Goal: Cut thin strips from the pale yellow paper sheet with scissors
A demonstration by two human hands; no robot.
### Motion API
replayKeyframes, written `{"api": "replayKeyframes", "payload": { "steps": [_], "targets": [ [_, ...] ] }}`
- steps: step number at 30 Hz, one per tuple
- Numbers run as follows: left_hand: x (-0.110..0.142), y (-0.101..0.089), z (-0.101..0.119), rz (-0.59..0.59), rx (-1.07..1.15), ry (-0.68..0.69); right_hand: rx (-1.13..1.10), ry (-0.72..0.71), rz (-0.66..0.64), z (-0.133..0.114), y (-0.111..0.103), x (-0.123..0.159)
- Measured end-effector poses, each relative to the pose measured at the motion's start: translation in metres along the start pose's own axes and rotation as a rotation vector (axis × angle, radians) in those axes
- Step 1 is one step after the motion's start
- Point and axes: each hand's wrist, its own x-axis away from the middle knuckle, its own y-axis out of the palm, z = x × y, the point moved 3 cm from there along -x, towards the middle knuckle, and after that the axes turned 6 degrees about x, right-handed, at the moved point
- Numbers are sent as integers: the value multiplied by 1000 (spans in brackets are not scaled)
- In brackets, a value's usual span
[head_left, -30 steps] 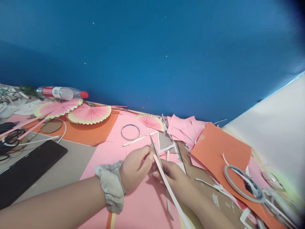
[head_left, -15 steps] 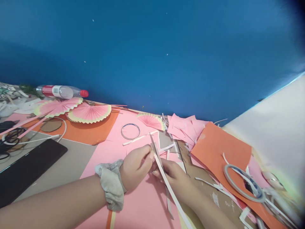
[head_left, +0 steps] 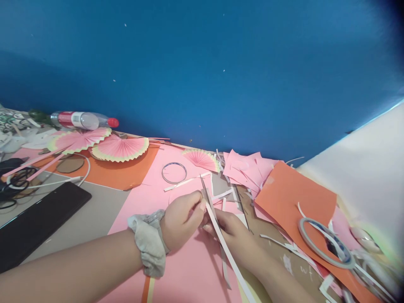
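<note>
My left hand (head_left: 184,219), with a grey scrunchie (head_left: 148,244) at the wrist, pinches the upper end of a long white strip (head_left: 230,259). That strip slants down past my right hand (head_left: 232,229) to the bottom edge. My right hand is closed around scissors (head_left: 206,191), whose pointed metal blade rises beside my left fingertips; their handles are hidden. Both hands meet over a large pink paper sheet (head_left: 192,269). A narrow greyish piece (head_left: 225,269) hangs below the right hand. Just beyond lie a thin tape ring (head_left: 163,173) and a pleated pink paper fan (head_left: 200,159).
Leftward are a black phone (head_left: 47,223), cables (head_left: 20,181), larger paper fans (head_left: 121,148) and a plastic bottle (head_left: 85,120). Rightward lie pink scraps (head_left: 243,166), orange paper (head_left: 293,189), a tape roll (head_left: 304,235) and white offcuts. A blue wall (head_left: 189,75) stands behind.
The whole view has shifted slightly, so things sit a little farther right. My hands keep nearly the same pose on the strip and scissors.
</note>
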Motion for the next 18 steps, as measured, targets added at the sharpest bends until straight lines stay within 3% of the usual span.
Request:
{"api": "replayKeyframes", "payload": {
  "steps": [18],
  "targets": [
    [1,1,2,8,95,4,-41,5,-18,3,2,-1]
  ]
}}
